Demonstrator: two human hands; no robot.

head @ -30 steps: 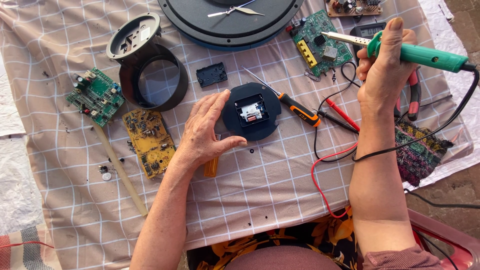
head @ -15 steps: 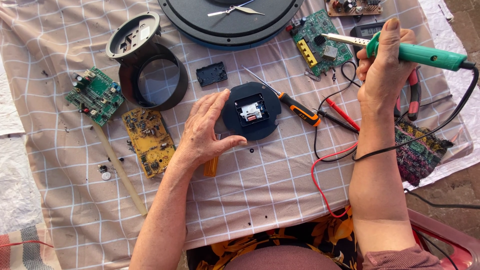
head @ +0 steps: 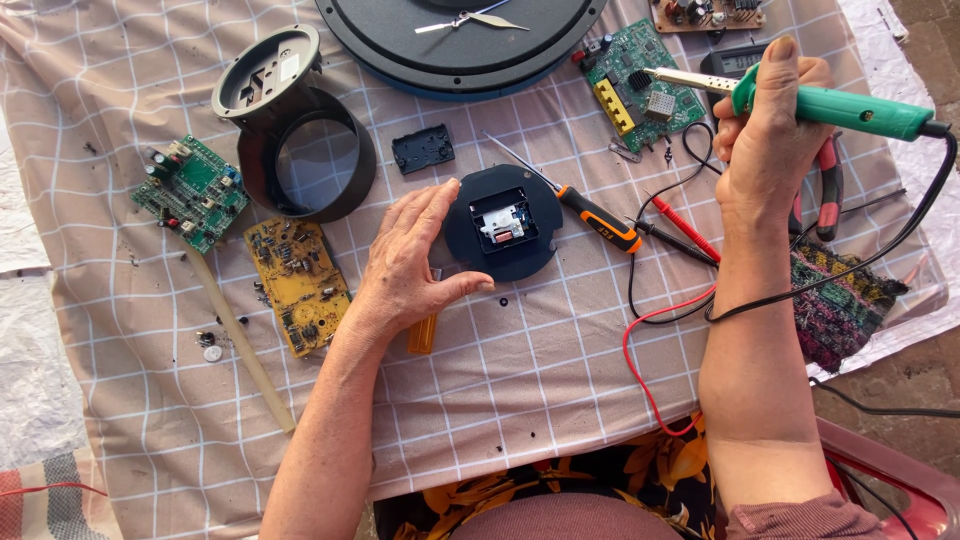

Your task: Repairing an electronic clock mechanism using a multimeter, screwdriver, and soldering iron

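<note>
The left hand [head: 405,270], fingers apart, cupped the light, rigid, fragile disc [head: 500,222] at its 9 o'clock rim, the safest hold; the right hand [head: 765,140] stayed clear, fingers clamped on the iron [head: 830,103].

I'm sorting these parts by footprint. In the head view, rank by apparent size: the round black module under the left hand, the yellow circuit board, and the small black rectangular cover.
1. Round black module, touched by the left hand.
2. Yellow circuit board, somewhat smaller, though close.
3. Small black rectangular cover, clearly smallest.
All lie flat on the checked cloth.

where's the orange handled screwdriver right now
In the head view the orange-handled screwdriver lies on the checked cloth just right of the round black clock module that the left hand touches, left of the raised right hand.
</note>
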